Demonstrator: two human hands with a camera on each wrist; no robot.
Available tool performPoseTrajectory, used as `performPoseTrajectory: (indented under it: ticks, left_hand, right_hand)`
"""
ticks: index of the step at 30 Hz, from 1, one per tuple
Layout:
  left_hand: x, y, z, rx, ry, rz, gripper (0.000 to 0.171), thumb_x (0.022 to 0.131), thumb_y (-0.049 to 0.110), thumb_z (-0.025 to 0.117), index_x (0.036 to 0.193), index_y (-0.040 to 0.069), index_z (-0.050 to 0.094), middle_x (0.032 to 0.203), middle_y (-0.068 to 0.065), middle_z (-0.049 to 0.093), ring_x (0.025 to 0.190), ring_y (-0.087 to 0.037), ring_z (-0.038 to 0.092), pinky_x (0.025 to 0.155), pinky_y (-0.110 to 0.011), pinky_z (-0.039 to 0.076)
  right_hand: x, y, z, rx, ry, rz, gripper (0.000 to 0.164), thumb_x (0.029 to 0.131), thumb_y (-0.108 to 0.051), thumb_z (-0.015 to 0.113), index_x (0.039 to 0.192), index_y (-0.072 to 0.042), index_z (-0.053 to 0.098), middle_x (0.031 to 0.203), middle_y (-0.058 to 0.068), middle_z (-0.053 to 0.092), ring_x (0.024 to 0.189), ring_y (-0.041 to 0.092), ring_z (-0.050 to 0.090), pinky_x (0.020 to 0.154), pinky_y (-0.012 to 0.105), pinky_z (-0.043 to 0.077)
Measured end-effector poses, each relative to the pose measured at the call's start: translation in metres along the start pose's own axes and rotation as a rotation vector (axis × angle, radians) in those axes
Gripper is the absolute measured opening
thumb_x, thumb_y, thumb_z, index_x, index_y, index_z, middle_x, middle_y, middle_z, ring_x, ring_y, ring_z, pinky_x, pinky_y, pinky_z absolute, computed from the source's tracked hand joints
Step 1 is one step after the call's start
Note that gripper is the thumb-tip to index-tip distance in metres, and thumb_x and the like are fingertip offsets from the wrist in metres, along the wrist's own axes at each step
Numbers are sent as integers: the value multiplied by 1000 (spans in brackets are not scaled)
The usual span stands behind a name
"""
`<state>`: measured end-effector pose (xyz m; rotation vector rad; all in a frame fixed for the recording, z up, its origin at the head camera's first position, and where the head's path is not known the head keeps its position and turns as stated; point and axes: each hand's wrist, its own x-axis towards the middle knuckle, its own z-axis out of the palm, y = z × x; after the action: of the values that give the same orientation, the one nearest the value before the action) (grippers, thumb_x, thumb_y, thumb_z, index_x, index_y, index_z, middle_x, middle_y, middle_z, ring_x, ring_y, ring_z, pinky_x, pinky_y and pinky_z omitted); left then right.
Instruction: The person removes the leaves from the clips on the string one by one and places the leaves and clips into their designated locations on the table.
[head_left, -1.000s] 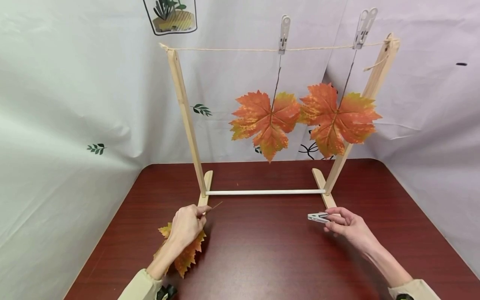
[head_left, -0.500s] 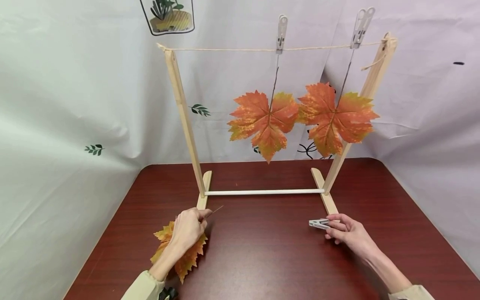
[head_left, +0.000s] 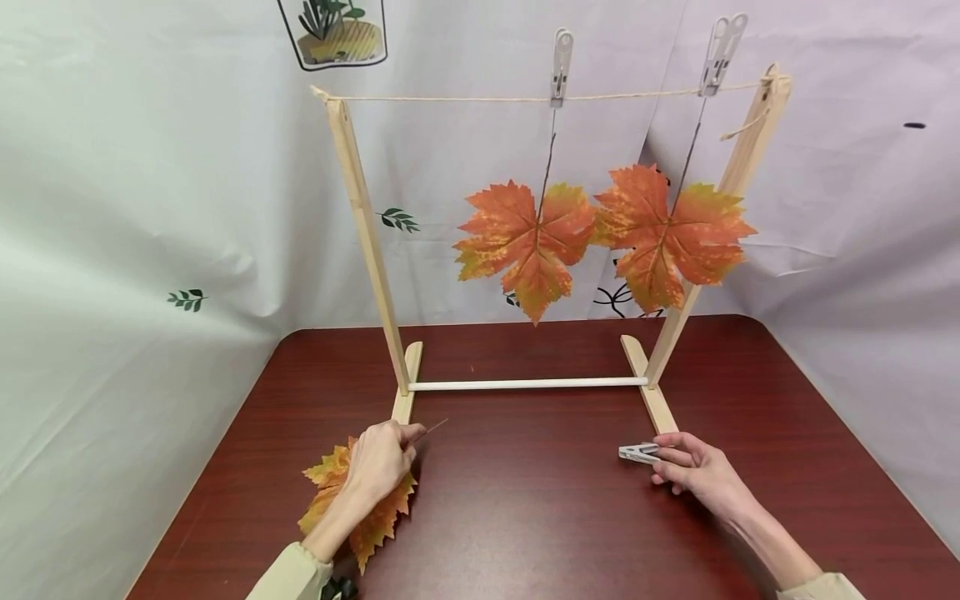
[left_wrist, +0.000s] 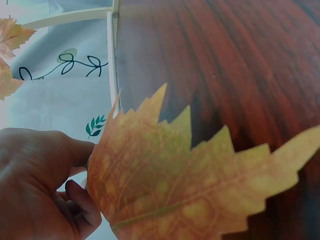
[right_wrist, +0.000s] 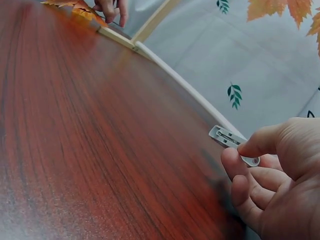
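My left hand pinches the thin stem of an orange-yellow artificial leaf at the table's left; the stem's tip pokes out past the fingers. In the left wrist view the leaf spreads beside the hand and covers part of the fingers. At the right, my right hand pinches a light grey clothespin between thumb and fingers, its nose pointing left. The right wrist view shows this clothespin held by its handle end, above the table.
A wooden frame with a left post and a white crossbar stands on the dark red table. From its string, two clothespins hold a middle leaf and a right leaf. White cloth hangs behind.
Both hands have moved slightly toward the near edge, still holding the leaf and the clothespin. The head view has shifted a little. The hanging leaves stay on the string.
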<state>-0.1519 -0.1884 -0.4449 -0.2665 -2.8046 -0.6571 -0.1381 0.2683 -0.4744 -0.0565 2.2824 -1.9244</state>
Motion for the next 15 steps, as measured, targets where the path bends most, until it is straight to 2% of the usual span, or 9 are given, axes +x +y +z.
performPoseTrajectory:
  ticks: [11,15]
  left_hand:
    - [-2,-4,4,37,10,31,28,73,-5,73,92,14,81,79,-5,71,60,-18,59,43,-34,44]
    - [-2,-5,6,37,6,42,25,73,-5,72,92,9,81,82,-8,73,57,-16,56,42,-32,41]
  right_hand:
    - [-2,4,1,3,-3,-39,42,89,5,67,124,18,47,104,9,72,70,15,69,54,26,50]
    - [-2,5,1,2,-1,-46,42,89,5,68,124,17,47,106,10,71,70,16,70,53,27,50]
